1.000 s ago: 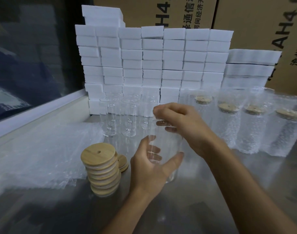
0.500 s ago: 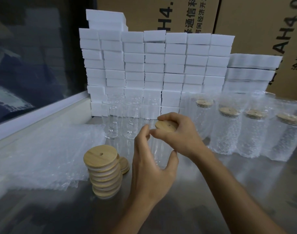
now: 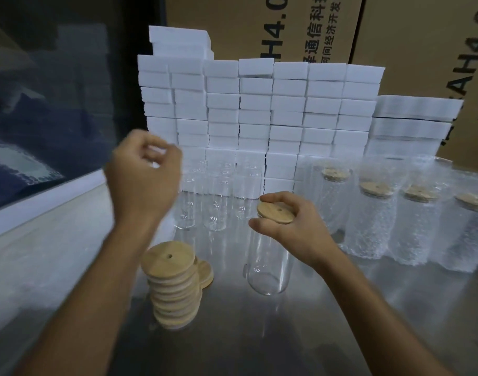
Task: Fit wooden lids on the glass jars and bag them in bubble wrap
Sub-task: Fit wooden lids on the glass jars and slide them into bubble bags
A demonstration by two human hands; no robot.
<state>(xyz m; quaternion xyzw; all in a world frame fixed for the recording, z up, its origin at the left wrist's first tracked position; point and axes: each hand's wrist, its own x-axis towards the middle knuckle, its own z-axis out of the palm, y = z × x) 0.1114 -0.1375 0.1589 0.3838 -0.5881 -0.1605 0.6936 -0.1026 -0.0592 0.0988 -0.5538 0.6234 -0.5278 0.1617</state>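
- on the shiny metal table point(image 3: 259, 335), a tall clear glass jar point(image 3: 267, 263) stood upright near centre, with a round pale wooden lid with a small hole point(image 3: 276, 212) sitting at its mouth.
- right hand point(image 3: 295, 229) pinched that lid by its rim, thumb on the near edge, fingers curled over the far edge; lid looked slightly tilted, so whether it was fully seated could not be told.
- left hand point(image 3: 143, 177) was raised in the air left of the jar, blurred, fingers loosely curled, gripping nothing visible, touching no jar.
- step judged: pressing the lid home. to do it well: level the lid first, push straight down at centre, and steady the jar body with the free hand, since the slick table offered little grip.
- stack of round wooden lids point(image 3: 172, 283) stood just left of the jar, leaning a bit; a careless elbow could topple it.
- bare clear glass jars point(image 3: 216, 196) waited in a row behind, near the wall of white foam blocks point(image 3: 259, 115).
- lidded jars in bubble wrap bags point(image 3: 373, 213) stood in a row at right, well apart from the working jar.
- flat bubble wrap sheets point(image 3: 42, 240) lay at left, blurred; next bag likely comes from there.
- brown cardboard boxes point(image 3: 259, 28) at back.
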